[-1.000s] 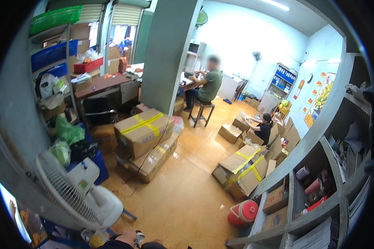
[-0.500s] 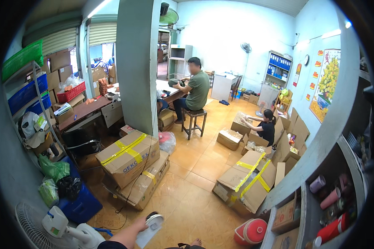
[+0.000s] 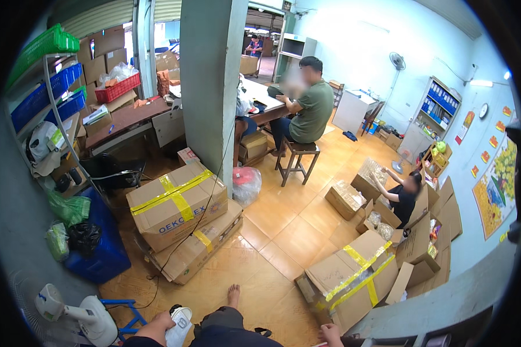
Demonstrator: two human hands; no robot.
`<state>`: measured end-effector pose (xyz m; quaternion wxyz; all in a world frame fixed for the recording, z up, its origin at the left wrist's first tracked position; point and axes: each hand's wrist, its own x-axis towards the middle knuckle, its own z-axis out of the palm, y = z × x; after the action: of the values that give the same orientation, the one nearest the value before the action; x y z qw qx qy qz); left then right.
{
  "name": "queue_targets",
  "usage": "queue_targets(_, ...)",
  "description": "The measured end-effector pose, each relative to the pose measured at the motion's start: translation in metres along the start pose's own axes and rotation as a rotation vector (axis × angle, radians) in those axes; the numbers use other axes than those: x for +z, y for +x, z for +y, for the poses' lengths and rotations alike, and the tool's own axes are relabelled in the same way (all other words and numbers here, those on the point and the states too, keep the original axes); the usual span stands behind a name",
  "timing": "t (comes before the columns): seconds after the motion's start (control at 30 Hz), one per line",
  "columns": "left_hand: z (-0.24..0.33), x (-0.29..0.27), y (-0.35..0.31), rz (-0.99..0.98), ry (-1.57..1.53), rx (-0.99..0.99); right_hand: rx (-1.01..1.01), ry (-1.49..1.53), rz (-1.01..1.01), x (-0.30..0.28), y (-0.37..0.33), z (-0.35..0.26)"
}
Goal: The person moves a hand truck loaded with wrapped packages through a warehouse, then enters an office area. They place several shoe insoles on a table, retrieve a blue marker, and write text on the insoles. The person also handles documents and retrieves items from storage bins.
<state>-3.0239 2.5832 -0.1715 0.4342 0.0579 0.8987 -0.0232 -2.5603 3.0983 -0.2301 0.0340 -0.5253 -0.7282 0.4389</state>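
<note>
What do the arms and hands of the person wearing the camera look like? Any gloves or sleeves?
Little of them shows at the lower edge. The left hand is bare, with no glove, and the forearm behind it is bare too, with no sleeve in view. The right hand is also bare and gloveless; only its fingers and knuckles show. No watch, ring or band can be made out on either.

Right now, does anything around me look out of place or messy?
A thin black cable drapes over the two taped boxes beside the pillar and trails on the floor. Open boxes lie scattered around the person sitting on the floor at right. Your left hand holds a white object.
</note>
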Motion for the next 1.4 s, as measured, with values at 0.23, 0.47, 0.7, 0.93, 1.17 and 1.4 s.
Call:
queue_targets(0.23, 0.157, -0.136, 0.139, 0.112, 0.013, 0.200, 0.248, 0.121, -0.204, 0.046, 0.051, -0.111)
queue_targets(0.47, 0.393, -0.337, 0.202, 0.148, -0.828, 0.673, 0.532, 0.300, -0.075, 0.023, 0.123, -0.184)
queue_targets(0.7, 0.574, -0.410, 0.182, -0.080, -1.351, 0.862, 0.537, 0.346, -0.134, 0.018, 0.260, -0.213)
queue_targets(0.93, 0.696, -0.450, 0.191, 0.155, -1.309, 0.696, 0.480, 0.112, -0.365, -0.048, 0.438, -0.224)
queue_targets(1.17, 0.790, -0.455, 0.219, 0.125, -1.512, 0.520, 0.382, 0.100, -0.103, -0.180, 0.628, -0.303)
queue_targets(1.4, 0.900, -0.432, 0.246, 0.256, -1.703, 0.476, -0.638, 0.053, -0.122, -0.171, 0.664, -0.570)
